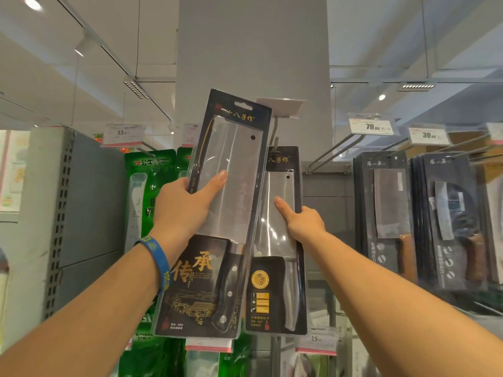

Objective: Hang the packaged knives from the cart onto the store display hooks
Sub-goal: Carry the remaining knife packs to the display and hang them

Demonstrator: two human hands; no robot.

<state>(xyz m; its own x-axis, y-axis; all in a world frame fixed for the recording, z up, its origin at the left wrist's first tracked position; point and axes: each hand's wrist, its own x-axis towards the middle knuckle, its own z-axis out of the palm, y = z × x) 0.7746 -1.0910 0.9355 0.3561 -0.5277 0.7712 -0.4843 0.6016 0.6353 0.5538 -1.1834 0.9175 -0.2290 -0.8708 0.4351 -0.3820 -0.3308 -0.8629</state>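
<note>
My left hand (185,205) grips a large packaged cleaver (231,164) by its left edge, thumb across the blister. The pack is tilted, its top hang slot up beside a display hook (275,129) with a blank label holder. My right hand (302,221) holds a smaller packaged cleaver (280,289) by its right edge, thumb on the front. That pack's top sits at the hook's tip, partly hidden behind the larger pack. I cannot tell whether the hook passes through its hole.
Dark knife packs (386,213) hang on hooks at the right under price tags (371,127). Green packaged goods (144,186) hang at the left beside a grey perforated upright (58,213). A white pillar (253,50) rises behind the hook.
</note>
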